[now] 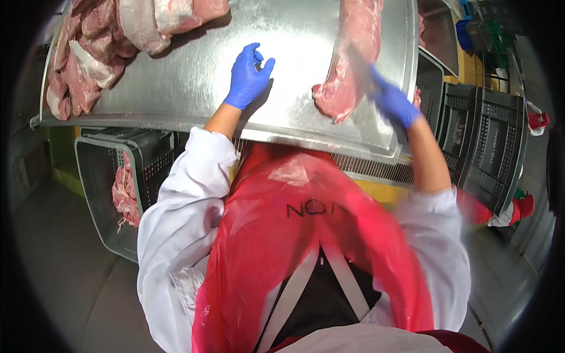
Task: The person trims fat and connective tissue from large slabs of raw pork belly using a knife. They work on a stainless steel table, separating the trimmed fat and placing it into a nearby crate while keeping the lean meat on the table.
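Observation:
A long pink strip of boneless meat, like a loin (364, 26), lies lengthwise on the right part of a shiny steel table (288, 59). My right hand (393, 101), in a blue glove and smeared by motion, is closed on a knife (355, 62). The blurred blade passes over the right side of the loin; whether it touches the meat I cannot tell. My left hand (247, 73), also gloved in blue, hovers over the bare steel left of the loin. Its thumb stands apart from slightly bent fingers, and it holds nothing.
Large meat pieces (97, 41) are heaped at the table's far left. Below that corner stands a grey crate (107, 146) with meat scraps (125, 191) inside. Dark perforated crates (491, 144) stand beyond the table's right edge, near a metal bin (442, 44).

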### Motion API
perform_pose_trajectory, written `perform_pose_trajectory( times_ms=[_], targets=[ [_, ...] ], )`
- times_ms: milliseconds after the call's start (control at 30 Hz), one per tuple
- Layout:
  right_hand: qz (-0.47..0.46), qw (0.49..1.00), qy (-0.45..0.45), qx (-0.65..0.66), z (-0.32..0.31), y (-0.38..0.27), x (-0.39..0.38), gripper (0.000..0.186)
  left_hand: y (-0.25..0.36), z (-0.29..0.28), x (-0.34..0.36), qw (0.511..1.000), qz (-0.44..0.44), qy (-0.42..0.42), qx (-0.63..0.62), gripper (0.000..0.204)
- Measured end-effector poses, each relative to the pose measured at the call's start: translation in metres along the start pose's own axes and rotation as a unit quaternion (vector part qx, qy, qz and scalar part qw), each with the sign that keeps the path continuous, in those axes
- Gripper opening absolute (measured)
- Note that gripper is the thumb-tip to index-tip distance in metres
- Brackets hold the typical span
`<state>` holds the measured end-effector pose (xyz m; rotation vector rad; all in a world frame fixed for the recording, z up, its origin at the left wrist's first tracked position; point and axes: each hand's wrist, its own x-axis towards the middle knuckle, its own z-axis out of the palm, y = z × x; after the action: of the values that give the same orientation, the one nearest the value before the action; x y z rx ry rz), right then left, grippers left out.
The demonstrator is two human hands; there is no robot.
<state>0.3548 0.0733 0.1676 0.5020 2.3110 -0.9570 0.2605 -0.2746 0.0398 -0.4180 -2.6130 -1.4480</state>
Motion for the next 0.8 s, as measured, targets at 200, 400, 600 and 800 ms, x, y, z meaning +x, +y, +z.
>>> perform_pose_trajectory(
  times_ms=[200,400,600,800],
  targets=[
    [0.040,0.981,-0.003,0.190,-0.024,0.027,-0.106,0.081,0.048,0.100,0.039,0.995,-0.086,-0.053,-0.025,0.050],
    [-0.053,0.966,0.149,0.205,-0.019,0.047,-0.022,0.085,0.069,0.196,0.103,0.956,-0.233,-0.177,0.037,0.053],
    [-0.183,0.955,0.230,0.030,0.025,0.053,0.091,0.080,0.056,0.184,0.104,0.974,-0.147,-0.173,0.025,0.040],
    [-0.154,0.983,0.063,-0.077,0.012,0.026,0.142,0.072,0.054,0.196,0.102,0.978,-0.152,-0.139,0.012,0.043]
  ],
)
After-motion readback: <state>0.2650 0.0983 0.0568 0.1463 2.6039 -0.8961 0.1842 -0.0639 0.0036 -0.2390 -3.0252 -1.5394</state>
